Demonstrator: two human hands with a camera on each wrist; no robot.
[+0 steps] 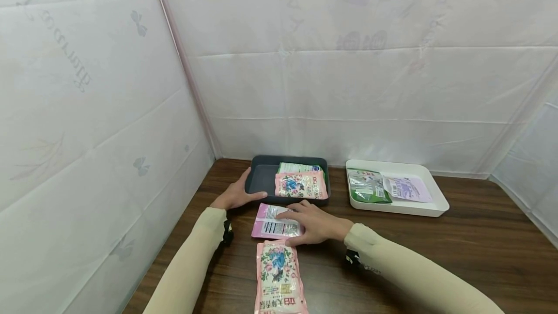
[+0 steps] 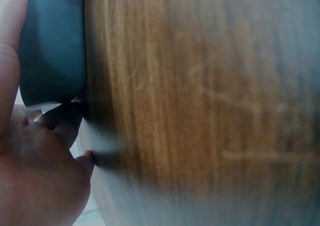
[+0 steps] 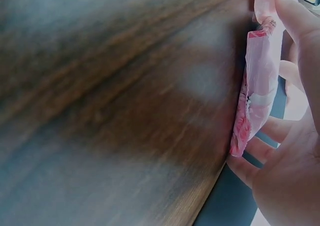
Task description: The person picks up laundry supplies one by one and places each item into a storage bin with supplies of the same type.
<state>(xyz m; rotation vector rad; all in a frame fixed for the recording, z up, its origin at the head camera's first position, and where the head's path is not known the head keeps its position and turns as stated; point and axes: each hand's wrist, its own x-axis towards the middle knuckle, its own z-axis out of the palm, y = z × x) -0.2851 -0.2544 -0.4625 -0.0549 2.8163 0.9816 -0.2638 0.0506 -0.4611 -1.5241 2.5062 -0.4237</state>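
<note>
- Around both hands' fingers: worktop (image 1: 479, 229), dark wood with streaked grain.
- Beyond the fingers: white sheeting (image 1: 370, 96) hung as walls, creased, with faint grey print; a pinkish seam (image 1: 183, 67) runs down the corner ahead of the left fingers.
- At the left fingers: left hand (image 1: 237, 194) grips the dark tray (image 1: 263, 180) by its left end, thumb along the front side, set wide of the other fingers.
- Under the right fingers: mauve packet (image 1: 276, 227), on the worktop just in front of the dark tray. The right hand (image 1: 320, 224) rests across it, fingers parted and loosely bent.
- Nearer the person than the right fingers: flowered packet (image 1: 279, 275), far end by the right thumb, near end cut off by the frame.
- Ahead of the right fingers, inside the dark tray: second flowered packet (image 1: 301, 185), partly covering a green-edged packet (image 1: 301, 167).
- Well to the right of the right fingers: white tray (image 1: 392, 210) with a green packet (image 1: 368, 185) and a lilac packet (image 1: 410, 189).
- Hard to make out: mauve packet's right end, behind the right hand; left fingertips, partly hidden by the dark tray in the left wrist view; small print, illegible; worktop, blurred in both wrist views.
</note>
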